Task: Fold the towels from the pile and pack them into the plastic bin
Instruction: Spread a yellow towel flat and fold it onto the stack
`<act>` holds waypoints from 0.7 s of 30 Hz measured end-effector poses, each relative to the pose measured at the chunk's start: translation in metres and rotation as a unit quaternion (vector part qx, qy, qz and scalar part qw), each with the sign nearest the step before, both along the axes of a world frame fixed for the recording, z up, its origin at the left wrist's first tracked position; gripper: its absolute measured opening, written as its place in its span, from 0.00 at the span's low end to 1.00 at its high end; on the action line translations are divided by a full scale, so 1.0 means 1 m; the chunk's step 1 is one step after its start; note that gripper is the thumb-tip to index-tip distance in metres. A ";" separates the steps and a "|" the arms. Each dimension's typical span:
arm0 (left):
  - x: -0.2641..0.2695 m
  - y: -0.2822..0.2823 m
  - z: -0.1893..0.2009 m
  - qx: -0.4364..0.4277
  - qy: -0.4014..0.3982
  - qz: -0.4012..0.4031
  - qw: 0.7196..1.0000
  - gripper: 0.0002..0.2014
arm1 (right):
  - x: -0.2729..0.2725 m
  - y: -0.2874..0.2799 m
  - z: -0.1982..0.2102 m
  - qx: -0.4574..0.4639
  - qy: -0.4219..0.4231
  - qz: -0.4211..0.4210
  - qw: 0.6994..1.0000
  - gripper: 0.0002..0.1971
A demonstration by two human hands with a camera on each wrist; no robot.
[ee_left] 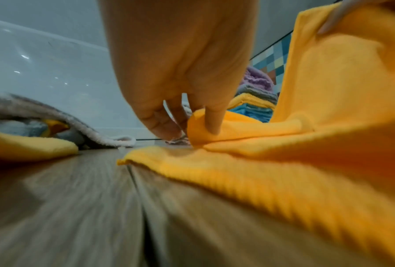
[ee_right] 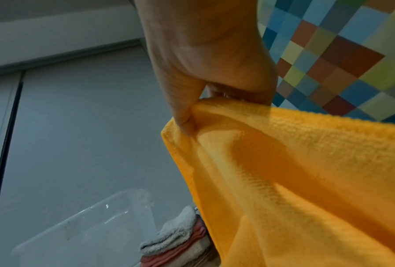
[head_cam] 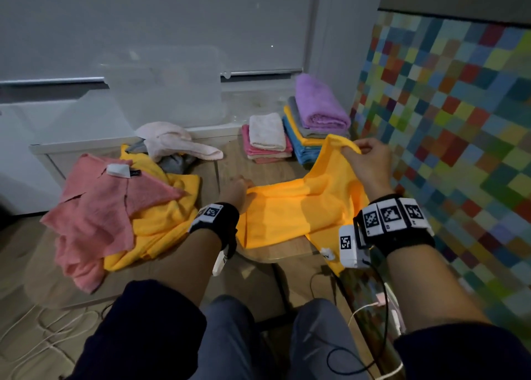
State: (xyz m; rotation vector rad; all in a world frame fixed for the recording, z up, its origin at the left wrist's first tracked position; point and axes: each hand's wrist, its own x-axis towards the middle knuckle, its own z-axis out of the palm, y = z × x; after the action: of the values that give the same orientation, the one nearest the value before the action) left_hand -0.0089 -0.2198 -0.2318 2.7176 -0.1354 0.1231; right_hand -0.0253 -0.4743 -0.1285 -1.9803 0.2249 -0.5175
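Note:
A yellow towel (head_cam: 290,207) lies partly on the wooden table (head_cam: 227,161), its right end lifted. My left hand (head_cam: 237,188) pinches its far left corner low at the table, seen up close as thumb and fingers on the yellow towel (ee_left: 249,142). My right hand (head_cam: 367,155) holds the far right corner raised, the fingers curled round the yellow towel (ee_right: 294,162). An unfolded pile lies at the left: a pink towel (head_cam: 100,207) over another yellow one (head_cam: 163,219). The clear plastic bin (head_cam: 163,92) stands at the back against the wall.
Two stacks of folded towels sit at the back right: a white one on pink (head_cam: 265,138), and a purple one on grey, yellow and blue (head_cam: 319,112). A pale pink towel (head_cam: 172,141) lies crumpled behind the pile. A colourful checked wall (head_cam: 459,121) closes the right side. Cables trail below.

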 end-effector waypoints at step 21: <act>-0.038 -0.043 0.153 -0.404 -0.051 -0.056 0.912 0.19 | -0.036 0.099 0.017 -0.006 -0.177 0.163 0.971 0.06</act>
State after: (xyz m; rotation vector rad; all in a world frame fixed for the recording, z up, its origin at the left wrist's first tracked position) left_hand -0.0465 -0.2628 -0.0787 1.8708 -0.2138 0.2284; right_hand -0.0612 -0.3757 -0.1114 -1.8497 -0.3226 -0.6428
